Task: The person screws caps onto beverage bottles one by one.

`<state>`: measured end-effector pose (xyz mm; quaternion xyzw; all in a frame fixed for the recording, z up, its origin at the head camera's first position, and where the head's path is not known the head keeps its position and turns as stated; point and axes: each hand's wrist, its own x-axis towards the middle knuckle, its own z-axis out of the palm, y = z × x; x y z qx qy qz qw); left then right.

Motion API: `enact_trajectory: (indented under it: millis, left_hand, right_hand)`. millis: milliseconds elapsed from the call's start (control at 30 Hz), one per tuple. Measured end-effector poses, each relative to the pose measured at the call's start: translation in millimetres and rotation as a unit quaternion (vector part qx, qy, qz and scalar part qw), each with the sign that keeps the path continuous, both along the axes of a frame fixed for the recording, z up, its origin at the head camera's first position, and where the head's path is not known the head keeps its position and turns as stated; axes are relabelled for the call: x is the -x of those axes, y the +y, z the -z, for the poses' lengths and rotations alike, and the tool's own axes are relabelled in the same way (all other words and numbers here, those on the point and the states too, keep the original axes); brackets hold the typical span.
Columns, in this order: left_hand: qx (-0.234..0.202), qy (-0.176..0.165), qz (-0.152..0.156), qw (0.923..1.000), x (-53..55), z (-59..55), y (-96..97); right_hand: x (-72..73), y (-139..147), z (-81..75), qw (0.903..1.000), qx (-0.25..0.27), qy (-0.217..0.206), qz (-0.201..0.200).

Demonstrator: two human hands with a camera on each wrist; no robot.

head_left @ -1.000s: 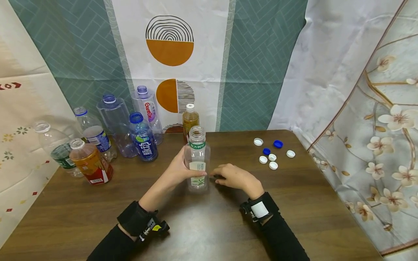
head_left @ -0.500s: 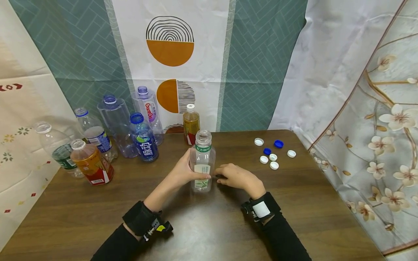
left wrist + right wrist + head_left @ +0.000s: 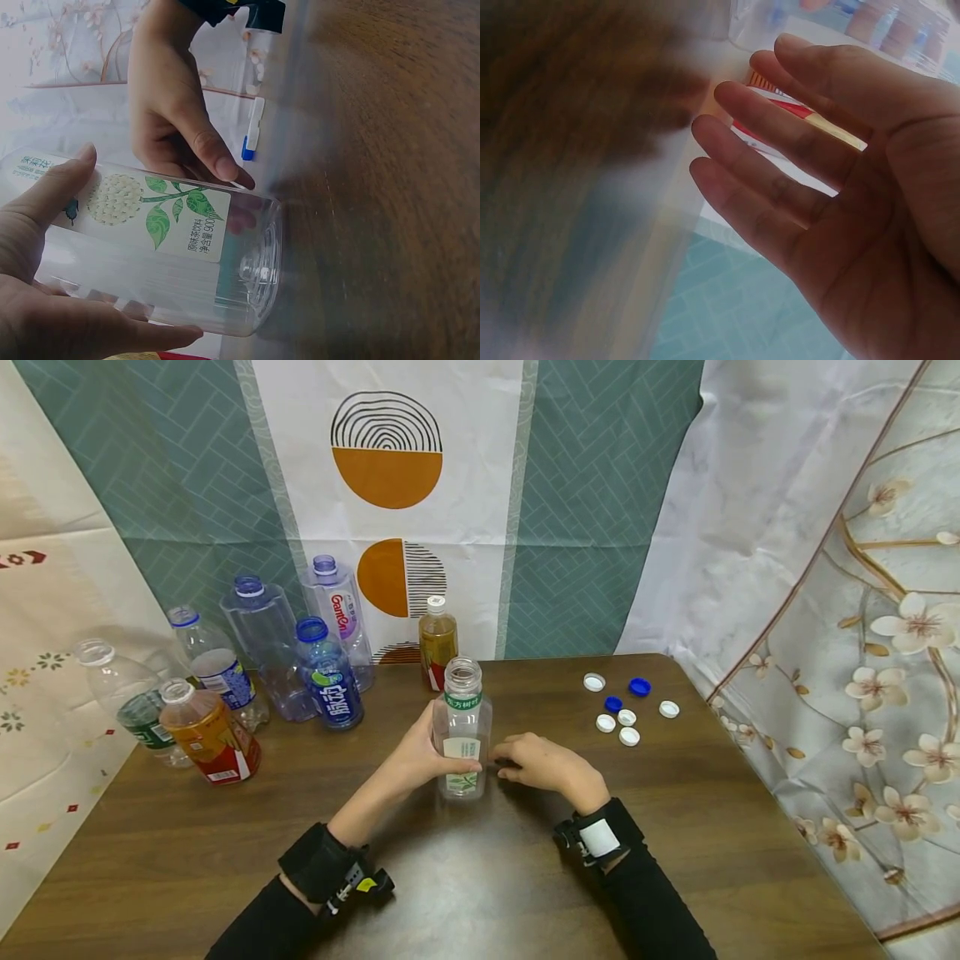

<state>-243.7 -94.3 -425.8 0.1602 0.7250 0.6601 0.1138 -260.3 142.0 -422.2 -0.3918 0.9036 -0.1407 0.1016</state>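
Observation:
My left hand (image 3: 414,758) grips a clear, capless plastic bottle (image 3: 462,747) upright in the middle of the table. Its thumb lies across the front of the label, with the other fingers round the far side. In the left wrist view the bottle (image 3: 169,225) has a white label with a flower and green leaves. Just right of it is my right hand (image 3: 551,768), holding nothing, fingers loosely bent. The right wrist view shows those fingers (image 3: 780,187) spread a little apart; whether any touches the bottle I cannot tell.
Several capless bottles, among them a blue one (image 3: 333,685) and an orange-labelled one (image 3: 213,735), stand at the left. A white-capped bottle (image 3: 438,643) stands at the back edge. Loose white caps (image 3: 629,737) and blue caps (image 3: 639,687) lie at the right on the wooden table (image 3: 712,827).
Over the last second my left hand has brought the bottle slightly to the right and nearer, uncovering more of the white-capped bottle behind. My right hand has barely moved.

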Motion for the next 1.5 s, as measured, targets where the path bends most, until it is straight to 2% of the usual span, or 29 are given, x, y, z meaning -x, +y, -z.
enact_trajectory:
  millis: [100, 200, 333, 467, 633, 733, 800, 900, 1000, 1167, 1233, 1500]
  left_hand:
    - [0.000, 0.000, -0.002, 1.0000, 0.5, -0.1, -3.3]
    - [-0.003, 0.003, -0.004, 1.0000, 1.1, -0.9, -4.7]
    - [-0.004, 0.001, -0.001, 1.0000, 1.1, -1.6, -2.6]
    - [-0.001, -0.007, -0.002, 1.0000, 0.3, -0.8, -0.8]
    - [0.011, -0.009, -0.010, 0.9998, -0.3, -0.7, 0.7]
    - [0.013, -0.007, -0.009, 0.9998, 0.2, -0.6, 1.4]
    - [0.010, -0.007, -0.008, 0.9999, 0.3, -0.6, 1.4]
    - [0.005, -0.009, -0.006, 0.9999, -0.2, -1.2, 0.5]
    - [0.006, -0.009, -0.011, 0.9999, -0.6, -1.9, -1.1]
    - [0.007, -0.006, -0.013, 0.9999, -0.6, -3.3, -1.0]
    - [0.007, -0.004, -0.011, 0.9999, -0.3, -2.4, -0.7]
    - [0.000, 0.006, -0.003, 1.0000, -0.5, -0.5, -1.3]
  right_hand:
    - [2.2, -5.3, 1.6, 1.0000, -0.002, 0.008, -0.005]
    - [7.8, -8.6, 1.5, 0.9989, 0.009, 0.040, -0.023]
    - [24.2, -1.9, -1.6, 0.9962, 0.022, 0.082, -0.023]
    - [54.8, 16.7, -7.3, 0.9931, 0.013, 0.115, 0.018]
    - [100.9, 51.8, -10.3, 0.9824, -0.012, 0.165, 0.087]
    - [119.9, 73.7, -9.3, 0.9752, -0.054, 0.162, 0.141]
    - [127.2, 86.3, -8.5, 0.9699, -0.086, 0.136, 0.183]
    - [134.1, 99.7, -6.5, 0.9613, -0.116, 0.086, 0.235]
    - [138.8, 107.7, -3.7, 0.9595, -0.125, 0.057, 0.246]
    - [142.3, 115.6, 1.4, 0.9682, -0.119, 0.060, 0.212]
    - [142.5, 117.1, 4.5, 0.9698, -0.107, 0.064, 0.210]
    - [141.5, 116.4, 10.6, 0.9671, -0.057, 0.060, 0.240]
